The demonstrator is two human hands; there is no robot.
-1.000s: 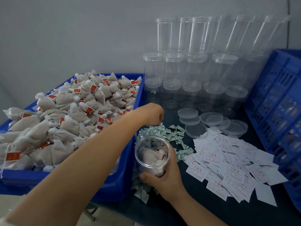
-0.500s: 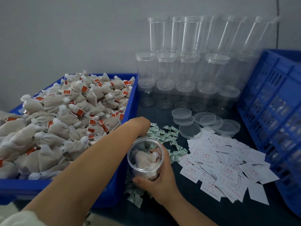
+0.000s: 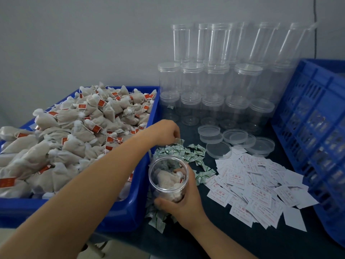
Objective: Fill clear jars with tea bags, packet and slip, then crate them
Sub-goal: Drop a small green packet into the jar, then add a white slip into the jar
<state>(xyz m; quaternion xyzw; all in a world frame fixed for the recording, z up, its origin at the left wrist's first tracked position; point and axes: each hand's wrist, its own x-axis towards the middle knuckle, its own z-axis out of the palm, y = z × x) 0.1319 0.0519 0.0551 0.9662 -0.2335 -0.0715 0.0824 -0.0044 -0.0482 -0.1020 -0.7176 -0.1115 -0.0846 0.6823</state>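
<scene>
My right hand (image 3: 183, 201) grips an open clear jar (image 3: 168, 175) with tea bags inside, held just right of the blue bin. My left hand (image 3: 165, 130) reaches across the bin's corner and pinches a small green-and-white packet (image 3: 178, 141) at the far edge of the packet pile (image 3: 188, 153). White slips with red print (image 3: 255, 186) lie spread to the right of the jar. The blue bin (image 3: 128, 208) on the left is heaped with tea bags (image 3: 78, 139) bearing red tags.
Empty clear jars (image 3: 214, 79) are stacked in rows against the back wall. Loose clear lids (image 3: 235, 141) lie in front of them. A blue slatted crate (image 3: 313, 131) stands tilted on the right. The table top is dark.
My left hand has come down from above the bin's corner to the packet pile and taken hold of a packet. The jar in my right hand has stayed about where it was.
</scene>
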